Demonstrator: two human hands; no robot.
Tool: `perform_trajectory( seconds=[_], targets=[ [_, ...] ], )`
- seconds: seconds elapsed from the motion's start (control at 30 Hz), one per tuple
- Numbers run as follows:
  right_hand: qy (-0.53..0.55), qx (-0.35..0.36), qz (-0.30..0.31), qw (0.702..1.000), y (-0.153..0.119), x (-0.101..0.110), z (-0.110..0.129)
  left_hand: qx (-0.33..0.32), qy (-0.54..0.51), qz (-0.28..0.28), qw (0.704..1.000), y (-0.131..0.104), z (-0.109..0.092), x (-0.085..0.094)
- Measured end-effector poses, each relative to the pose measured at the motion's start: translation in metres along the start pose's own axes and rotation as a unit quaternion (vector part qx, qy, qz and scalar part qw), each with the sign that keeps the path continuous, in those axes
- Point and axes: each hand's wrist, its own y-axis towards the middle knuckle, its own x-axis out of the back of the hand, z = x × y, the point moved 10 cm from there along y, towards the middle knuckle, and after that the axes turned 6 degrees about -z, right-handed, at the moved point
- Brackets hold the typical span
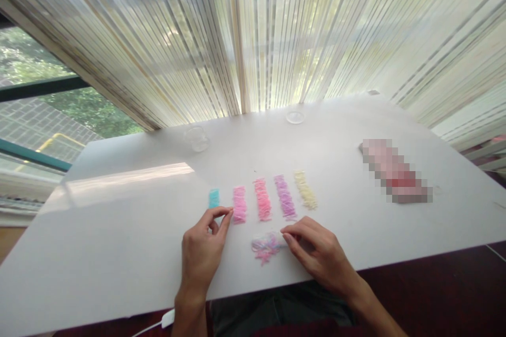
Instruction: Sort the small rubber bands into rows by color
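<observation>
My left hand [205, 246] pinches thumb and index finger together at the left edge of a column of thin pink pieces [239, 204]. Whatever is between its fingertips is too small to make out. Close behind it lies a shorter blue column [214, 197]. My right hand [316, 247] also has its thumb and index fingertips together, just right of a loose pile of mixed pastel pieces [266, 246]; I cannot see what they hold. Farther right stand a coral-pink column [262, 199], a purple column [285, 197] and a pale yellow column [305, 189], roughly side by side.
The white table [130, 253] carries a clear round container [196, 139] and a clear round lid [294, 117] near the back. A pixelated pinkish flat object [395, 171] lies at the right. Striped curtains [253, 31] hang behind; a white cable connector [168, 318] is at the front edge.
</observation>
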Motion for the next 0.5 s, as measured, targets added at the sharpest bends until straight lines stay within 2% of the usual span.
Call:
perform_trajectory(
  seconds=[0.13,0.3,0.37,0.43,0.5],
  targets=[
    [-0.001,0.003,-0.003,1.0,0.001,0.001,0.001,-0.003,0.018,0.012,1.0,0.001,-0.001,-0.001],
    [0.004,-0.001,-0.003,1.0,0.0,0.0,0.0,-0.036,0.011,-0.015,0.999,-0.014,0.0,0.015],
    [0.005,-0.001,0.002,1.0,-0.001,0.0,-0.001,-0.081,-0.018,0.032,0.996,-0.025,-0.009,0.01],
    [0.004,0.001,0.006,1.0,-0.001,-0.001,-0.001,-0.129,-0.045,0.106,0.985,-0.04,-0.02,-0.003],
    [0.001,0.005,0.011,1.0,-0.002,-0.003,-0.001,-0.158,-0.043,0.155,0.974,-0.052,-0.029,-0.015]
  ],
)
